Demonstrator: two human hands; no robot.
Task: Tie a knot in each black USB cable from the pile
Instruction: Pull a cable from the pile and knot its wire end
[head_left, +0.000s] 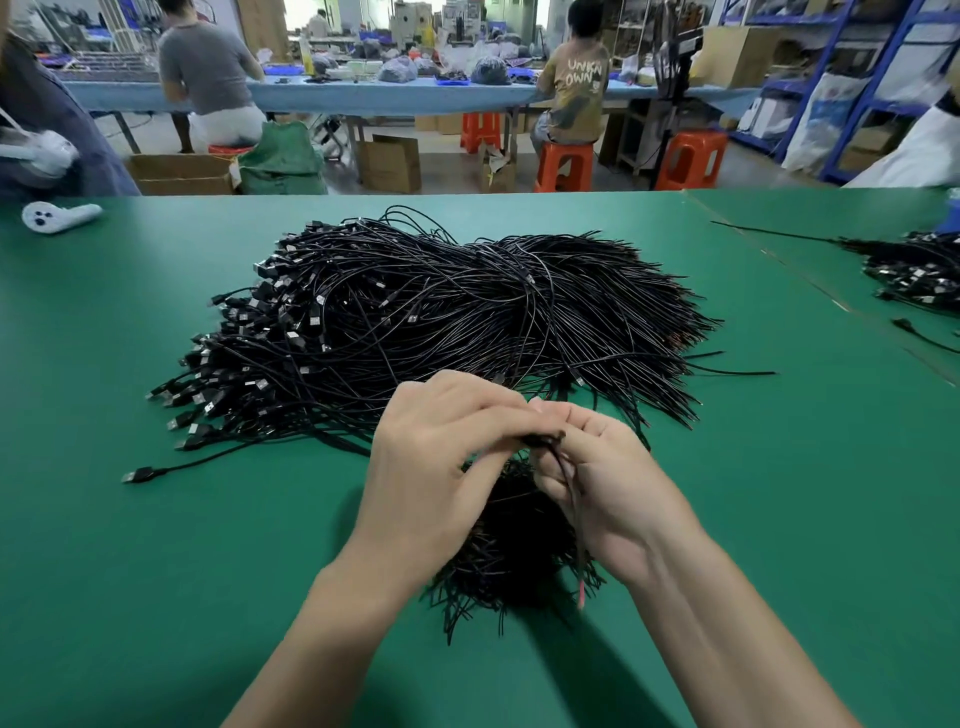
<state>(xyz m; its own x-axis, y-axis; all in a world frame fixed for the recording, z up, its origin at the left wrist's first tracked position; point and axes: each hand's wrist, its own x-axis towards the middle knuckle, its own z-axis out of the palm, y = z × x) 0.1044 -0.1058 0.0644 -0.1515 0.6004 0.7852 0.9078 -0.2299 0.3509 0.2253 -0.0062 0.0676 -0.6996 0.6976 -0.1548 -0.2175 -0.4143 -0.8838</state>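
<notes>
Head camera: left hand (441, 457) and right hand (613, 493) meet, both pinching one black USB cable (545, 440); beyond them, the pile (441, 312) sprawls across a green table (156, 571).

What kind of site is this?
Probably a small factory's assembly floor: a large pile of black USB cables on a green work table, workers on orange stools at a long bench behind, blue storage racks at right.
</notes>
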